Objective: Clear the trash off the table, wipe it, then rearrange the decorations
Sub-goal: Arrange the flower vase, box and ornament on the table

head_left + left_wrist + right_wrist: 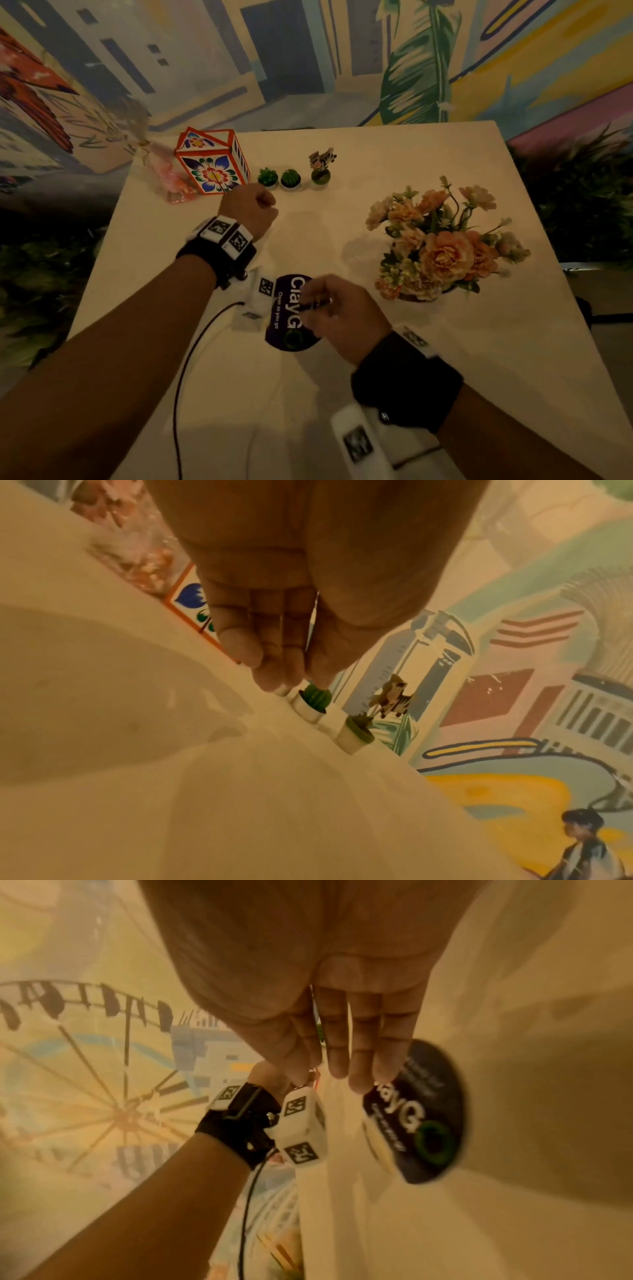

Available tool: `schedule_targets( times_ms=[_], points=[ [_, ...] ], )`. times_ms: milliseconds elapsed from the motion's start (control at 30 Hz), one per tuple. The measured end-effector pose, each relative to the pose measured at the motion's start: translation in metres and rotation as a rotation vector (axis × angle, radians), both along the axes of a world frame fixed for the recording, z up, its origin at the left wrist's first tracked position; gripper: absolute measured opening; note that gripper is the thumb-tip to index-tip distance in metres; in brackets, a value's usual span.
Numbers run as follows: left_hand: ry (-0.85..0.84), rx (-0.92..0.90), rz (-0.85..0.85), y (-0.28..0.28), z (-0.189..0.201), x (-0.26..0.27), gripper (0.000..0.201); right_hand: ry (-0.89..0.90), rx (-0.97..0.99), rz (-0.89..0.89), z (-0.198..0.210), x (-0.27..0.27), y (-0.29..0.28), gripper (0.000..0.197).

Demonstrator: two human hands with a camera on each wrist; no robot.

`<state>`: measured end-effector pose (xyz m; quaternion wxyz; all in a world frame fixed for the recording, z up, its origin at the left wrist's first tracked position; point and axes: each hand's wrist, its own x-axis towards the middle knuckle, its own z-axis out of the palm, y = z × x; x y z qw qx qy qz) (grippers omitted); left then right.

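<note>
My left hand (255, 209) hovers over the white table (462, 359), just in front of a row of three tiny potted plants (290, 179). In the left wrist view its loosely curled fingers (274, 669) point down beside the first silver pot, next to a green cactus pot (313, 700); nothing shows in the hand. My right hand (329, 308) hangs over a round dark-purple "ClayGo" sticker (287, 329) lying flat near the table's middle. Its fingers (359, 1056) are straight above that sticker (428, 1123), with no object seen held.
A flower-painted box (212, 168) and a pink cellophane packet (168, 174) stand at the back left. A peach flower bouquet (442, 243) stands at the right. A black cable (185, 370) trails from my left wrist. Dark foliage (582, 192) borders the table; a mural wall lies behind.
</note>
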<state>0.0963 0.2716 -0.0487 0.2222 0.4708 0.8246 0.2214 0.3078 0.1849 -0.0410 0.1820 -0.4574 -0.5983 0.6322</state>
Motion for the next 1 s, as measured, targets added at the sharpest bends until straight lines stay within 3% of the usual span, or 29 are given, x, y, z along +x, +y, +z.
schedule_targets(
  times_ms=[200,333,567,767,1000],
  points=[
    [0.196,0.001,-0.235,0.043,0.0,-0.016,0.041,0.017,-0.09,-0.336,-0.027,-0.067,0.073,0.024],
    [0.206,-0.044,-0.322,0.064,-0.009,-0.016,0.059,-0.081,-0.067,-0.453,-0.043,-0.086,0.117,0.051],
    [0.305,-0.108,-0.462,0.083,-0.015,-0.02,0.054,-0.277,0.067,-0.494,-0.057,-0.1,0.166,0.073],
    [0.325,-0.055,-0.516,0.067,-0.014,-0.024,0.034,-0.267,0.184,-0.499,-0.056,-0.117,0.191,0.058],
    [0.32,-0.044,-0.541,0.032,-0.02,-0.026,0.038,-0.358,0.255,-0.44,-0.054,-0.125,0.198,0.045]
  ],
)
